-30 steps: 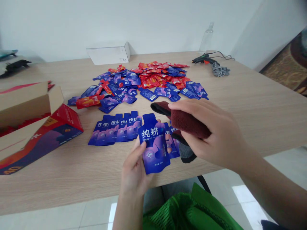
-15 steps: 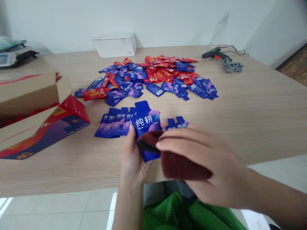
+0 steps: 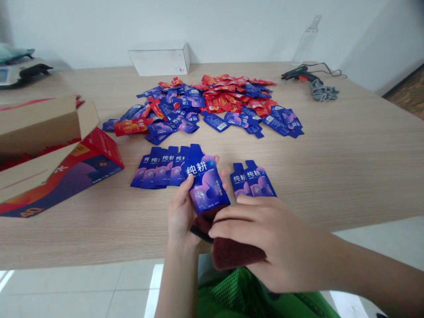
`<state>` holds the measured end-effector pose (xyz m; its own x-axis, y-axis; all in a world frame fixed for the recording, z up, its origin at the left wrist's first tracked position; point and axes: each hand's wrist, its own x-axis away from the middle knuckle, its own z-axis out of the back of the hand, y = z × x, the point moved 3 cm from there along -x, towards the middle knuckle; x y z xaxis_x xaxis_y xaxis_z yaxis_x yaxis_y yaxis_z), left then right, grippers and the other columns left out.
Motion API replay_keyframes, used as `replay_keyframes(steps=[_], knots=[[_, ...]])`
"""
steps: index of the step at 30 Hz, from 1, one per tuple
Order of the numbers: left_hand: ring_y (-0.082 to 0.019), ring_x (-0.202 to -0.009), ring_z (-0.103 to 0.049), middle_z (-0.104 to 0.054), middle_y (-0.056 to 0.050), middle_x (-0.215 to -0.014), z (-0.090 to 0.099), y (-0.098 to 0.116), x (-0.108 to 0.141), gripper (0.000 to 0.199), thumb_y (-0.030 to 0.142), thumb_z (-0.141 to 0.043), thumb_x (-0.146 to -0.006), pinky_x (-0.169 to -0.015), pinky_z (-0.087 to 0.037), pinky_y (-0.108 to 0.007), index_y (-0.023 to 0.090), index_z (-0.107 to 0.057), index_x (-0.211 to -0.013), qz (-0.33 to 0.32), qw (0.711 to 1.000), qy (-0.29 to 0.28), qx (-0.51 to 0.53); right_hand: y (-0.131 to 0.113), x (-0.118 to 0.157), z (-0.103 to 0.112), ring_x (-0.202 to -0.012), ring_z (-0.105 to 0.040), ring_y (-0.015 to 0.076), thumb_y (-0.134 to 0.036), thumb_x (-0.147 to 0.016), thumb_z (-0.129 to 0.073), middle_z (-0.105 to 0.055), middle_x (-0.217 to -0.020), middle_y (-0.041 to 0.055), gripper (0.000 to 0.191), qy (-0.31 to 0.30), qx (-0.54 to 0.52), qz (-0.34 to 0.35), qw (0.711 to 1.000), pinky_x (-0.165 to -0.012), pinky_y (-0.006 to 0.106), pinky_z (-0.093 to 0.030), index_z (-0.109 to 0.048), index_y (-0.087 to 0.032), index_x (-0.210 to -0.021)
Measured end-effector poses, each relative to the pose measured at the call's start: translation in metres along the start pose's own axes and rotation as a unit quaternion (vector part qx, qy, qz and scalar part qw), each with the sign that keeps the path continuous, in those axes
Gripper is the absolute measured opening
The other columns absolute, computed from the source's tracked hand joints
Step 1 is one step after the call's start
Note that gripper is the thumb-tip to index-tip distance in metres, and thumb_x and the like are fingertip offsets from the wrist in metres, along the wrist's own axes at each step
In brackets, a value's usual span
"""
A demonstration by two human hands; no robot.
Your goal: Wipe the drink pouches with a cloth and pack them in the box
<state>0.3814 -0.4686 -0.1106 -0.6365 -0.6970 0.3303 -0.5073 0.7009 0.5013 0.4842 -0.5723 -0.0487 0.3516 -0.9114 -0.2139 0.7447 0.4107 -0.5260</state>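
Note:
My left hand (image 3: 183, 212) holds a blue pouch (image 3: 207, 185) with its printed face up, the thumb on its left edge and fingertips showing at the right. In my right hand (image 3: 261, 234) is a folded dark red cloth (image 3: 235, 254), which lies against the pouch's lower end. Left of the held pouch, a fanned row of blue pouches (image 3: 162, 170) rests on the table. Two overlapping blue pouches (image 3: 260, 181) lie just beyond my right hand.
A heap of red and blue pouches (image 3: 218, 99) spreads across the table (image 3: 347, 163). An open carton (image 3: 99, 154) stands at the left. Farther back are a white box (image 3: 160, 62), a glue gun (image 3: 300, 74), grey cloth (image 3: 323, 92), a clear bottle (image 3: 306, 39) and a scale (image 3: 20, 75).
My right hand and the cloth have moved down toward me along the pouch, uncovering more of its printed face. The two pouches at the right show more fully.

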Motion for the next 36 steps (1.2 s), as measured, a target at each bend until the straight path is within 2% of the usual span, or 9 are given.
replay_keyframes(steps=[4, 6, 11, 18, 21, 24, 29, 32, 36], knots=[[-0.018, -0.083, -0.075, -0.078, -0.004, -0.085, -0.001, -0.001, 0.002, 0.036, 0.032, -0.044, -0.1, -0.09, -0.057, -0.031, 0.017, -0.066, -0.123, -0.002, 1.0, -0.004, 0.02, 0.009, -0.017, 0.037, -0.113, -0.062, 0.0203, -0.011, -0.083, -0.06, -0.068, -0.127, 0.0024, 0.041, 0.151, 0.064, -0.025, 0.986, -0.101, 0.035, -0.046, -0.062, -0.022, -0.122], [-0.019, -0.093, -0.074, -0.079, -0.004, -0.094, -0.003, 0.0, 0.003, 0.037, 0.033, -0.042, -0.101, -0.097, -0.055, -0.034, 0.019, -0.065, -0.126, -0.02, 0.999, -0.005, 0.026, 0.017, -0.027, 0.041, -0.114, -0.061, 0.0232, -0.011, -0.084, -0.059, -0.067, -0.129, 0.0036, 0.04, 0.194, 0.115, -0.04, 0.973, -0.101, 0.039, -0.046, -0.061, -0.021, -0.123], [-0.029, -0.137, -0.05, -0.068, -0.01, -0.131, -0.005, 0.006, 0.001, 0.049, 0.045, -0.04, -0.1, -0.112, -0.043, -0.046, 0.02, -0.055, -0.14, -0.053, 0.998, -0.038, 0.0, 0.026, -0.025, 0.008, -0.107, -0.062, 0.0276, -0.011, -0.084, -0.056, -0.064, -0.132, 0.0116, 0.038, 0.13, 0.172, -0.012, 0.976, -0.086, 0.042, -0.051, -0.064, -0.017, -0.121], [-0.03, -0.139, -0.047, -0.057, -0.012, -0.145, -0.006, 0.014, 0.012, 0.053, 0.045, -0.039, -0.1, -0.11, -0.044, -0.046, 0.02, -0.048, -0.145, -0.062, 0.998, -0.015, 0.001, 0.009, 0.016, 0.004, -0.096, -0.066, 0.0267, -0.01, -0.075, -0.059, -0.07, -0.121, 0.0084, 0.04, 0.06, 0.111, -0.029, 0.992, -0.077, 0.04, -0.055, -0.066, -0.02, -0.113], [-0.031, -0.128, -0.057, -0.059, -0.012, -0.143, -0.009, 0.016, 0.021, 0.054, 0.046, -0.041, -0.096, -0.104, -0.048, -0.048, 0.023, -0.05, -0.144, -0.087, 0.995, -0.037, 0.008, 0.005, 0.017, 0.024, -0.101, -0.066, 0.0223, -0.013, -0.08, -0.061, -0.071, -0.12, 0.0004, 0.039, 0.088, 0.045, -0.061, 0.993, -0.086, 0.038, -0.055, -0.063, -0.026, -0.117], [-0.022, -0.105, -0.068, -0.064, -0.009, -0.136, -0.009, 0.015, 0.026, 0.048, 0.038, -0.053, -0.091, -0.096, -0.054, -0.037, 0.026, -0.057, -0.137, -0.11, 0.992, -0.06, 0.017, 0.001, 0.01, 0.041, -0.105, -0.066, 0.0175, -0.011, -0.079, -0.063, -0.071, -0.117, -0.0041, 0.041, 0.139, 0.023, -0.071, 0.988, -0.092, 0.031, -0.053, -0.061, -0.028, -0.116], [-0.009, -0.075, -0.069, -0.075, 0.001, -0.089, -0.001, 0.004, 0.023, 0.03, 0.011, -0.069, -0.08, -0.076, -0.055, -0.014, 0.02, -0.071, -0.108, -0.104, 0.994, -0.009, 0.029, -0.003, -0.001, 0.048, -0.105, -0.066, 0.0162, -0.008, -0.077, -0.064, -0.072, -0.115, -0.0052, 0.04, 0.166, 0.03, -0.061, 0.984, -0.091, 0.027, -0.052, -0.062, -0.028, -0.111], [-0.01, -0.067, -0.068, -0.074, 0.002, -0.079, 0.006, 0.002, 0.021, 0.016, 0.02, -0.072, -0.083, -0.065, -0.056, -0.017, 0.019, -0.07, -0.098, -0.103, 0.994, 0.048, 0.003, 0.002, -0.001, 0.05, -0.099, -0.068, 0.0164, -0.007, -0.077, -0.062, -0.073, -0.112, -0.0042, 0.038, 0.191, 0.046, -0.068, 0.978, -0.088, 0.027, -0.053, -0.063, -0.027, -0.109], [-0.021, -0.093, -0.073, -0.076, -0.005, -0.103, 0.007, 0.002, 0.021, 0.029, 0.025, -0.068, -0.086, -0.084, -0.06, -0.032, 0.017, -0.065, -0.115, -0.095, 0.995, 0.037, -0.017, 0.01, 0.003, 0.06, -0.091, -0.07, 0.0156, -0.007, -0.078, -0.063, -0.073, -0.107, -0.0049, 0.041, 0.26, 0.084, -0.087, 0.958, -0.082, 0.026, -0.054, -0.064, -0.029, -0.113]])
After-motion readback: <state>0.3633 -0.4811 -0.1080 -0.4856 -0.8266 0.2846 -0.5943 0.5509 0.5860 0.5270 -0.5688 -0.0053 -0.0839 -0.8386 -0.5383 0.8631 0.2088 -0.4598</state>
